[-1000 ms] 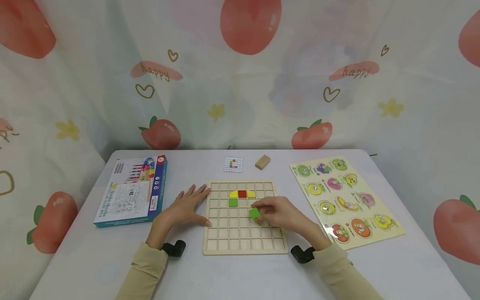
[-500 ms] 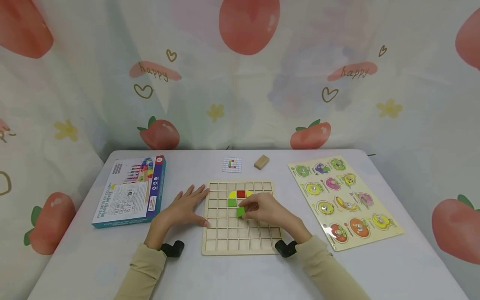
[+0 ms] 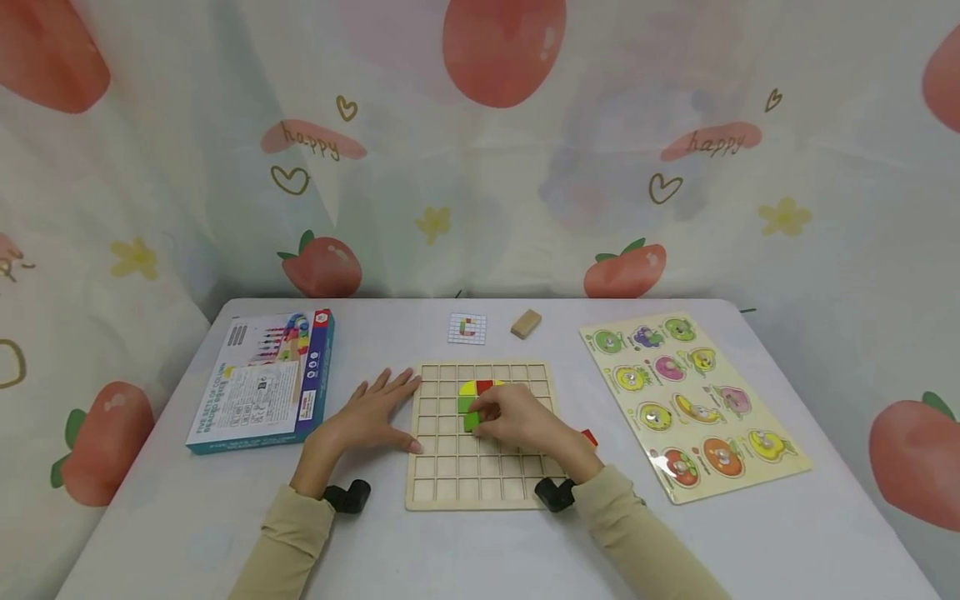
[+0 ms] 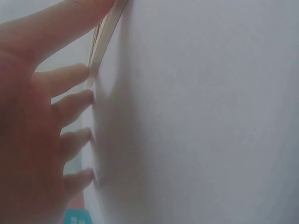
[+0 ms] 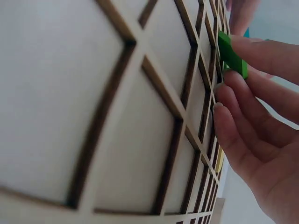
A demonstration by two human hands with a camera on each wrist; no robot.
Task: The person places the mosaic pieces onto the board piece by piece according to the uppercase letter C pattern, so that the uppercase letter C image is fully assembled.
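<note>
From the head camera, a wooden grid board point(image 3: 487, 483) lies at the middle of the bench point(image 3: 480, 550), closer to its near edge. The right hand point(image 3: 517, 421) rests over the board's centre and pinches a green square tile point(image 3: 471, 421) between thumb and fingers, holding it just below another green tile point(image 3: 466, 405). Above that sit a yellow quarter-round piece point(image 3: 467, 388) and a red tile point(image 3: 484, 386). The left hand point(image 3: 367, 417) lies flat on the bench with fingers spread and relaxed, its fingertips touching the board's left edge. A small red piece point(image 3: 589, 437) lies on the bench by the board's right edge. A toy box point(image 3: 262, 383) lies toward the left edge, a fruit peg puzzle point(image 3: 690, 400) toward the right edge, and a pattern card point(image 3: 467, 328) and a wooden block point(image 3: 526, 323) near the far edge.

From the left wrist, the left hand point(image 4: 32, 130) is pressed open against the bench point(image 4: 196, 116), thumb at the board's edge point(image 4: 107, 32).

From the right wrist, the fingers point(image 5: 266, 53) grip the green square tile point(image 5: 231, 56) just over the grid board point(image 5: 140, 116).
</note>
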